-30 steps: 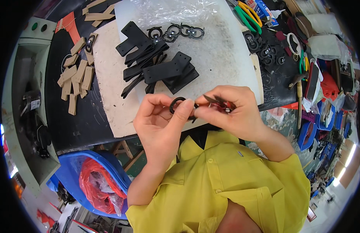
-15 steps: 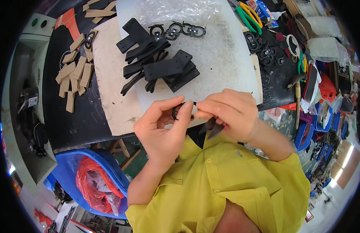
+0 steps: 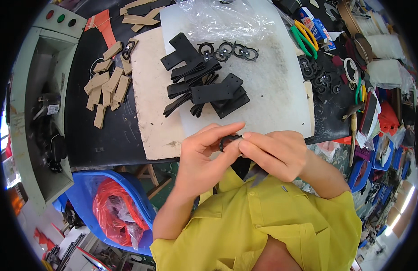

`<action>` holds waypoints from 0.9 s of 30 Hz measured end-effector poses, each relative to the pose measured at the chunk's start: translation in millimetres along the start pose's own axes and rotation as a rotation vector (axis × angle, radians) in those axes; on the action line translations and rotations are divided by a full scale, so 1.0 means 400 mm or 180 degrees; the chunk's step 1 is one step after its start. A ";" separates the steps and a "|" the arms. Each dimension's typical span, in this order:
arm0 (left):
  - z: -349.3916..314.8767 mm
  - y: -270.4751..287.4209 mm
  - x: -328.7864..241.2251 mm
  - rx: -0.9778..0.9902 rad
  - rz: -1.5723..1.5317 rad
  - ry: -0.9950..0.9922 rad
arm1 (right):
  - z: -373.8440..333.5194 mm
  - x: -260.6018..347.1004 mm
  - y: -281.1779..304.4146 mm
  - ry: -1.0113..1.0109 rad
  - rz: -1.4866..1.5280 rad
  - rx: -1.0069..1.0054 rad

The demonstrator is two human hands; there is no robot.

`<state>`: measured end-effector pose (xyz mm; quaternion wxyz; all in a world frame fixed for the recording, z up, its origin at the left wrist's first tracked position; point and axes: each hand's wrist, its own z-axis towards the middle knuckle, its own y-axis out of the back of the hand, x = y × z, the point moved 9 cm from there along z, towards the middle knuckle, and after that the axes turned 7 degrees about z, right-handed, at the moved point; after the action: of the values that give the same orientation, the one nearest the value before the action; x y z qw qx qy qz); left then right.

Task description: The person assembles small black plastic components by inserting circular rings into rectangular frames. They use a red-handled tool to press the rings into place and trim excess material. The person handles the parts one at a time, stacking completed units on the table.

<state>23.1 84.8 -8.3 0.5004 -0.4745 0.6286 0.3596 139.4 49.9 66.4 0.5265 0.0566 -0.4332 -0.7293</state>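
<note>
Close to my body, in front of the table edge, both hands meet at a small black ring-shaped piece (image 3: 223,142). My left hand (image 3: 204,156) is closed on it between thumb and fingers. My right hand (image 3: 281,153) pinches at the ring's right side, its fingertips touching my left thumb. A dark flat strip (image 3: 257,174) hangs below the right hand's fingers; its upper end is hidden there. Beyond my hands lies a pile of black straps (image 3: 213,94) with small holes at their ends. A row of black ring-shaped buckles (image 3: 223,51) rests just behind the pile.
A white board (image 3: 276,86) and a beige board (image 3: 150,99) cover the table's middle. Tan strips (image 3: 110,83) lie at left; green-handled pliers (image 3: 303,43), more black buckles (image 3: 321,81) and a hammer (image 3: 352,135) at right. A blue bin (image 3: 143,194) with red plastic stands below left.
The view has shifted, so the table and hands appear farther right and lower. My hands stay together at the ring, and my right fingers have closed in against my left thumb.
</note>
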 end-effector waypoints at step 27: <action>0.030 0.071 -0.050 -0.0258 -0.0383 -0.0083 | 0.028 -0.131 -0.018 -0.1643 0.1851 -0.0219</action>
<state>0.5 108.8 7.4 0.5096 -0.5266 0.5773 0.3602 151.1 99.8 48.8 0.5865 -0.2716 -0.5247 -0.5540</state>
